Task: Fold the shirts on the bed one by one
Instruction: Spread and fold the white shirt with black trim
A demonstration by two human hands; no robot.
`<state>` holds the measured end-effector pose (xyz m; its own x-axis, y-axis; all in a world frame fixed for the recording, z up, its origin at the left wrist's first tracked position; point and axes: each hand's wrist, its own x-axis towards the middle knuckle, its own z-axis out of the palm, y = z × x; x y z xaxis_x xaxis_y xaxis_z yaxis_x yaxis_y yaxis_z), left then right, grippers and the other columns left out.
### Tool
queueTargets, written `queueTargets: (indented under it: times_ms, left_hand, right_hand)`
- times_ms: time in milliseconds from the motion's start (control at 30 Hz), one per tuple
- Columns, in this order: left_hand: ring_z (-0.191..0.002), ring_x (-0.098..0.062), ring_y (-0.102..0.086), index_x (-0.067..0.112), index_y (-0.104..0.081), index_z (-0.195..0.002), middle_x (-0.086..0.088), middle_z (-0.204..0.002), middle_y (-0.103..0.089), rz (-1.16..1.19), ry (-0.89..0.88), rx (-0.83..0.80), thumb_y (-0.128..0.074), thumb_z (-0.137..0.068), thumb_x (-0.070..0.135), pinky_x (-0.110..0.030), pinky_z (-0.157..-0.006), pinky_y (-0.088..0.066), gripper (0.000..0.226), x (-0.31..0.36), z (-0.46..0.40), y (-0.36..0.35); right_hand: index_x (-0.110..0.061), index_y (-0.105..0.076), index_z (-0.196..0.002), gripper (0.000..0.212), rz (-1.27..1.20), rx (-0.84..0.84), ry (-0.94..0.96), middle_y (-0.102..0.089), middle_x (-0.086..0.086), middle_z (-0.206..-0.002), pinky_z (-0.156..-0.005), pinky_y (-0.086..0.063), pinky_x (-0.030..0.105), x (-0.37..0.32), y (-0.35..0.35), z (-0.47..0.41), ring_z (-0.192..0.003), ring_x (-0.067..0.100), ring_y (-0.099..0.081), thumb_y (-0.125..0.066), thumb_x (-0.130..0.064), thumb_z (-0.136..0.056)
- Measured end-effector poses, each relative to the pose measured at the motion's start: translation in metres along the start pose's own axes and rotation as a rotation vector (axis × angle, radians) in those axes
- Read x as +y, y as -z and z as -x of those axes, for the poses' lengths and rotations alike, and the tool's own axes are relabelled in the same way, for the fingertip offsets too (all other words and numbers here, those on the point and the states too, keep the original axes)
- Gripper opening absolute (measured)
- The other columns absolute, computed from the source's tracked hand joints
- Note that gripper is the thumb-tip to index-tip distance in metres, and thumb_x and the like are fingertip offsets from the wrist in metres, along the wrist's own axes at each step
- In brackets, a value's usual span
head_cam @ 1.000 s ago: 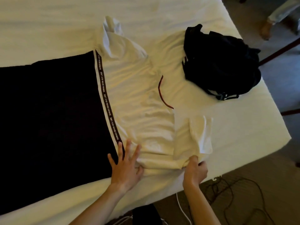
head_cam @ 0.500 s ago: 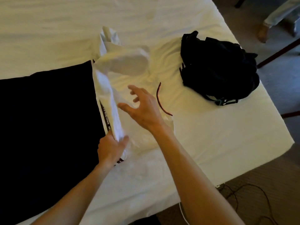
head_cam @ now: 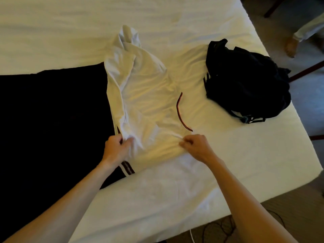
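Observation:
A white shirt [head_cam: 145, 95] with a dark red collar trim lies spread in the middle of the bed, its near side folded over onto its body. My left hand [head_cam: 116, 149] grips the folded edge at the shirt's near left, beside a striped cuff. My right hand [head_cam: 196, 146] pinches the white fabric just below the collar trim. A crumpled black shirt [head_cam: 247, 81] with white stripes sits in a heap to the right, apart from both hands.
A large black cloth [head_cam: 52, 120] covers the bed's left part, under the white shirt's left edge. The white bed sheet [head_cam: 228, 163] ends at the near and right edges. Cables lie on the carpet [head_cam: 217, 228] below. A person's bare foot [head_cam: 291, 47] stands at the far right.
The near sleeve and side of the white shirt were lifted and folded over onto its body. Both hands have come down onto the shirt's near edge and now hold fabric.

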<state>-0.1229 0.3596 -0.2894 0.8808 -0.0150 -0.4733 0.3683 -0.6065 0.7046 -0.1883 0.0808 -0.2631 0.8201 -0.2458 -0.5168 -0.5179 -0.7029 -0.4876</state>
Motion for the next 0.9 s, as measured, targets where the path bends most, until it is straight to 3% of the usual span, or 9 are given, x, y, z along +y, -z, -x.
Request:
queueTargets:
  times_ms: [100,167,300,400,600,667,733,833,900]
  left_hand:
    - [-0.045,-0.006,-0.044,0.012,-0.043,-0.059,0.007,-0.049,-0.041,0.117,-0.159,0.117,-0.064,-0.096,0.036,-0.02,-0.047,-0.03,0.049,0.014,-0.025,0.01]
    - [-0.05,-0.005,-0.048,0.017,-0.048,-0.061,0.005,-0.054,-0.048,0.079,-0.122,0.107,-0.065,-0.093,0.042,-0.022,-0.049,-0.034,0.044,0.015,-0.034,0.013]
    - [-0.059,-0.012,-0.056,0.024,-0.054,-0.064,0.009,-0.058,-0.055,-0.134,-0.056,-0.009,-0.067,-0.079,0.066,-0.028,-0.052,-0.04,0.046,-0.008,-0.021,0.024]
    - [-0.076,-0.002,-0.062,0.032,-0.066,-0.083,0.019,-0.079,-0.067,-0.353,-0.137,0.021,-0.063,-0.07,0.08,-0.032,-0.066,-0.053,0.05,-0.037,-0.004,0.049]
    - [-0.101,-0.02,-0.059,0.028,-0.062,-0.117,0.008,-0.11,-0.058,-0.785,-0.276,0.051,-0.049,-0.068,0.075,-0.042,-0.082,-0.046,0.069,-0.114,0.018,0.115]
    - [-0.101,-0.022,-0.06,0.027,-0.059,-0.118,0.006,-0.111,-0.058,-0.844,-0.222,0.067,-0.051,-0.067,0.072,-0.044,-0.081,-0.046,0.069,-0.138,0.023,0.139]
    - [-0.102,-0.024,-0.061,0.027,-0.057,-0.118,0.005,-0.111,-0.06,-0.897,-0.146,0.051,-0.062,-0.065,0.067,-0.046,-0.082,-0.044,0.067,-0.153,0.027,0.159]
    - [-0.102,-0.025,-0.058,0.026,-0.057,-0.118,0.004,-0.108,-0.061,-1.002,-0.066,0.019,-0.074,-0.068,0.042,-0.046,-0.082,-0.038,0.055,-0.167,0.032,0.183]
    - [-0.104,-0.027,-0.053,0.025,-0.055,-0.121,0.002,-0.111,-0.058,-1.051,-0.022,0.002,-0.072,-0.072,0.024,-0.045,-0.082,-0.035,0.052,-0.174,0.034,0.199]
  right_hand:
    - [-0.014,-0.066,-0.079,0.02,-0.152,0.208,0.059,-0.061,0.003,-0.068,-0.06,-0.041,0.029,-0.004,0.01,-0.011,-0.065,0.016,-0.054,-0.062,-0.026,-0.095]
    - [-0.014,-0.065,-0.088,0.016,-0.129,0.164,0.005,-0.064,0.003,-0.079,-0.065,-0.044,0.03,-0.005,0.001,-0.014,-0.074,0.021,-0.057,-0.058,-0.026,-0.097]
    - [-0.022,-0.061,-0.106,0.023,-0.047,0.051,-0.142,-0.063,-0.003,-0.101,-0.083,-0.05,0.041,-0.005,-0.019,-0.009,-0.092,0.023,-0.06,-0.06,-0.041,-0.094]
    - [-0.024,-0.058,-0.1,0.008,0.078,0.101,-0.157,-0.065,0.001,-0.1,-0.085,-0.049,0.043,-0.003,-0.024,-0.005,-0.097,0.031,-0.061,-0.053,-0.025,-0.093]
    - [-0.018,-0.055,-0.122,0.033,0.198,0.31,-0.238,-0.061,0.01,-0.121,-0.091,-0.038,0.046,-0.024,-0.04,-0.001,-0.11,0.035,-0.056,-0.05,-0.009,-0.09]
    - [-0.015,-0.052,-0.131,0.051,0.291,0.448,-0.089,-0.053,0.011,-0.131,-0.092,-0.036,0.048,-0.049,-0.058,0.01,-0.117,0.034,-0.05,-0.059,-0.005,-0.082]
    - [-0.012,-0.061,-0.125,0.052,0.261,0.499,0.264,-0.057,0.009,-0.127,-0.085,-0.04,0.046,-0.08,-0.082,0.018,-0.111,0.034,-0.054,-0.065,0.004,-0.075]
    - [-0.013,-0.073,-0.103,0.043,0.177,0.299,0.757,-0.07,0.002,-0.107,-0.068,-0.047,0.04,-0.129,-0.117,0.019,-0.089,0.027,-0.064,-0.07,0.016,-0.072]
    - [-0.011,-0.073,-0.112,0.047,0.215,0.103,0.812,-0.071,0.005,-0.117,-0.07,-0.054,0.044,-0.158,-0.137,0.011,-0.094,0.029,-0.066,-0.067,0.018,-0.075]
